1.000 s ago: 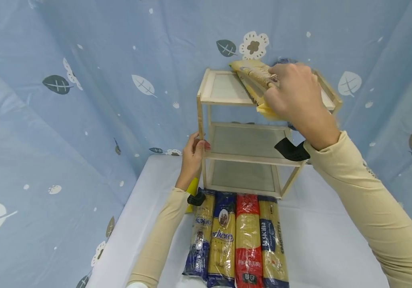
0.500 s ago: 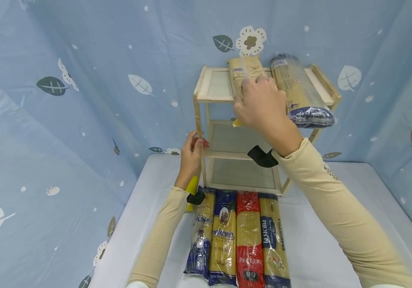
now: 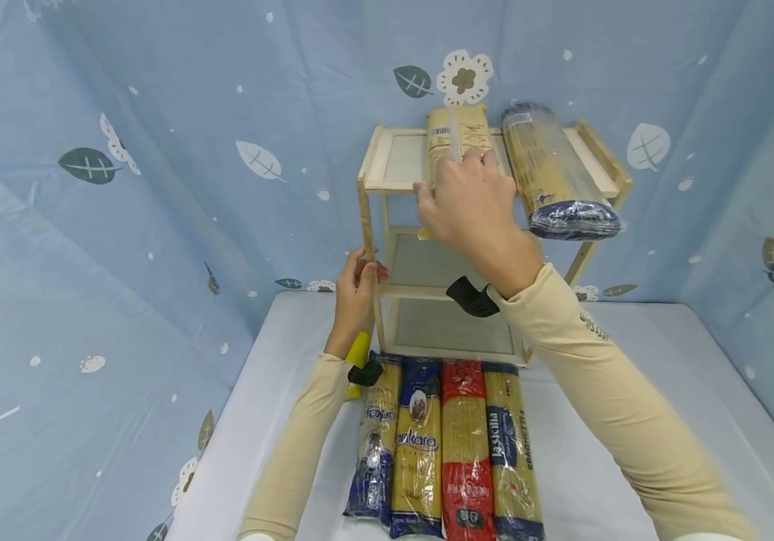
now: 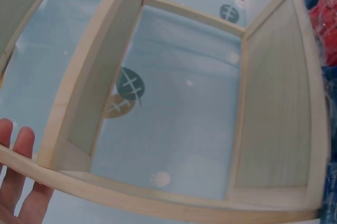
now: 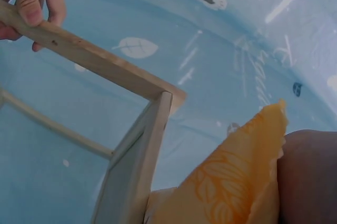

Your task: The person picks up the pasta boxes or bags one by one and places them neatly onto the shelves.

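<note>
My left hand (image 3: 353, 297) grips the front left post (image 3: 365, 214) of a small wooden shelf rack. In the right wrist view its thumb and fingers hold both sides of that post. My right hand (image 3: 471, 203) lies over a yellow pasta packet (image 3: 461, 126) on the rack's top board (image 3: 400, 161), thumb standing off to the left and fingers spread across it. The packet's crimped yellow end (image 5: 263, 134) sticks out in the right wrist view. Beside it, a clear and blue spaghetti packet (image 3: 552, 161) lies slantwise, its blue end jutting past the front edge.
Several spaghetti packets lie in a row before the rack, among them a red-ended packet (image 3: 466, 451) and a blue-ended packet (image 3: 417, 451). The middle shelf (image 3: 421, 255) and a lower shelf (image 3: 455, 327) sit below. A patterned blue curtain (image 3: 177, 150) hangs behind.
My right hand has moved left with the yellow packet, which now lies straighter on the top board, left of the spaghetti packet. The right fingers have spread. My left hand stays on the post.
</note>
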The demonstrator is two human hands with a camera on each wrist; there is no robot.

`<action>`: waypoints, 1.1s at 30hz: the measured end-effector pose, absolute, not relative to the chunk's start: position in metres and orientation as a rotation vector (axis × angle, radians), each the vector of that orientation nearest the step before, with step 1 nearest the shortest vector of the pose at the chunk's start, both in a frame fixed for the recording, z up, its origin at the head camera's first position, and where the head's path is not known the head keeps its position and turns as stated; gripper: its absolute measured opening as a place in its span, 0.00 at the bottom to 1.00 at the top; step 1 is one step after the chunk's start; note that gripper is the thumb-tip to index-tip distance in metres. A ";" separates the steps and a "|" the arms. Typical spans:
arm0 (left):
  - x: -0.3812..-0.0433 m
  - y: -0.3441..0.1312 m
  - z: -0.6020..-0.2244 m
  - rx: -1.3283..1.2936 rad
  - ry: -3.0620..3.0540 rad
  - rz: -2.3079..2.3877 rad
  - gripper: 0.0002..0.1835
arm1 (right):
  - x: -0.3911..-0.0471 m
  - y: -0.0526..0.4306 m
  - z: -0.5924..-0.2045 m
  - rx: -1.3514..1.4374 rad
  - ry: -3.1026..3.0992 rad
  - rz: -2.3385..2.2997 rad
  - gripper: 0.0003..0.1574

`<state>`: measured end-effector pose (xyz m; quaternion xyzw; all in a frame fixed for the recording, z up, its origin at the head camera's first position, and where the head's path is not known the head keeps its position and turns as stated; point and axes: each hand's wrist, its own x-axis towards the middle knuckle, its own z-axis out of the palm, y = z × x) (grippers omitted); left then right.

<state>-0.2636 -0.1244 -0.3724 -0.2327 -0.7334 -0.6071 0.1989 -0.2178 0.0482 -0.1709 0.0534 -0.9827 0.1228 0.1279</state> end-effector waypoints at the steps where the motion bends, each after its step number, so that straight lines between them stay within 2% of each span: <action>1: -0.264 -0.125 -0.373 -0.654 -2.051 -1.697 0.17 | -0.218 0.048 -0.171 0.155 -2.862 0.362 0.32; 8: -0.264 -0.126 -0.374 -0.664 -2.056 -1.675 0.17 | -0.211 0.055 -0.174 0.211 -2.848 0.428 0.36; 25: -0.266 -0.126 -0.371 -0.683 -2.024 -1.670 0.16 | -0.175 0.079 -0.190 0.571 -2.568 0.423 0.28; 33: -0.266 -0.124 -0.372 -0.685 -2.011 -1.680 0.16 | -0.154 0.087 -0.199 0.646 -2.472 0.490 0.26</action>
